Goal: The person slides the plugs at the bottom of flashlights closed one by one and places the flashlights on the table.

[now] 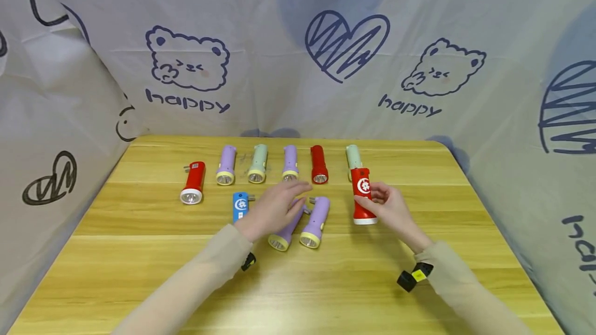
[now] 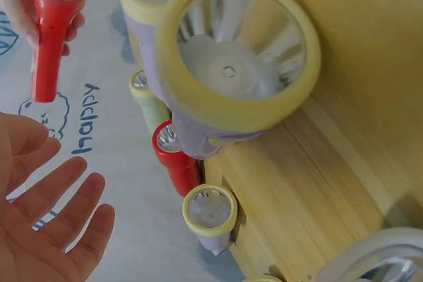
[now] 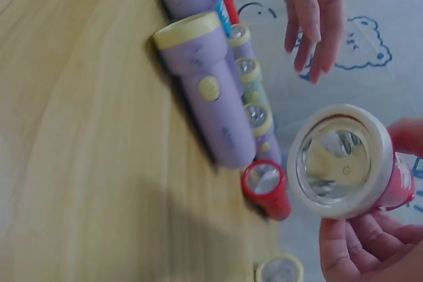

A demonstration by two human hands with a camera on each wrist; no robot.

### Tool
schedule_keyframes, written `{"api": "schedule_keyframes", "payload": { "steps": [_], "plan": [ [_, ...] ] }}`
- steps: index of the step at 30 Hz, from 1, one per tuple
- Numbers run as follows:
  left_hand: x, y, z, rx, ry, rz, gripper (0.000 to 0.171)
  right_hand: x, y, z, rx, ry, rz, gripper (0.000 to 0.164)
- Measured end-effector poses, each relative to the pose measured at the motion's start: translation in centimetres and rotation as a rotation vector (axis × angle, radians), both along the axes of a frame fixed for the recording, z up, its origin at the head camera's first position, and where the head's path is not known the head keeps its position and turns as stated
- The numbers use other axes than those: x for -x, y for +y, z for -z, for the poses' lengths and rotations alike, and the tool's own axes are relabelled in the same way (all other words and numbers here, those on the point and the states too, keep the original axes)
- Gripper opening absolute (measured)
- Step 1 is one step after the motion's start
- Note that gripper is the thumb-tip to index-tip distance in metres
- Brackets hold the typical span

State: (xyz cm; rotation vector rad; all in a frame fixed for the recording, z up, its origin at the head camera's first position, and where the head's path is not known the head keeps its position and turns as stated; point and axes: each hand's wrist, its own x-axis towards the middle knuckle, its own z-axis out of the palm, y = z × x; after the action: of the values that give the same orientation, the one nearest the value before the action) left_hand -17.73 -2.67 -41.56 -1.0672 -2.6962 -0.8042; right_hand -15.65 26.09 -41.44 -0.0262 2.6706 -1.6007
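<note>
In the head view my right hand (image 1: 391, 208) grips a red flashlight (image 1: 362, 195) with a white rim and a white flower emblem, lens end downward. The right wrist view shows its white-rimmed lens (image 3: 340, 163) between thumb and fingers. My left hand (image 1: 277, 208) hovers with fingers extended above two purple flashlights with yellow rims; the nearer-left one (image 1: 281, 237) is partly hidden beneath it, the other (image 1: 315, 222) lies just to its right. Left of that hand lies a blue flashlight (image 1: 240, 206), its lower end covered by the forearm.
Along the back lie purple (image 1: 226, 164), green (image 1: 258, 163), purple (image 1: 290, 162) and dark red (image 1: 318, 164) flashlights, plus a green one (image 1: 354, 156) behind the held one. A red flashlight (image 1: 193, 182) with a white rim lies at left. Printed cloth (image 1: 279, 92) walls the wooden table (image 1: 326, 293).
</note>
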Motion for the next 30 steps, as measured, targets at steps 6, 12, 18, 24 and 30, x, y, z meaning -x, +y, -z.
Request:
{"api": "schedule_keyframes", "payload": {
  "steps": [6,12,18,24,30],
  "plan": [
    [-0.1,0.0,0.4,0.019,0.026,0.018,0.034,0.3,0.9,1.0,-0.084,-0.078,0.006,0.046],
    [0.0,0.0,0.9,0.038,0.041,0.022,0.035,0.6,1.6,2.3,-0.204,-0.131,-0.004,0.049],
    [0.1,0.1,1.2,0.05,0.057,0.03,0.034,1.1,2.0,3.4,-0.282,-0.146,-0.011,0.046],
    [-0.1,0.3,1.3,0.061,0.046,0.045,0.033,1.4,2.4,4.2,-0.365,-0.153,-0.019,0.043],
    [-0.2,0.3,1.3,0.068,0.037,0.044,0.034,1.4,2.3,4.6,-0.407,-0.154,-0.017,0.044]
  ]
}}
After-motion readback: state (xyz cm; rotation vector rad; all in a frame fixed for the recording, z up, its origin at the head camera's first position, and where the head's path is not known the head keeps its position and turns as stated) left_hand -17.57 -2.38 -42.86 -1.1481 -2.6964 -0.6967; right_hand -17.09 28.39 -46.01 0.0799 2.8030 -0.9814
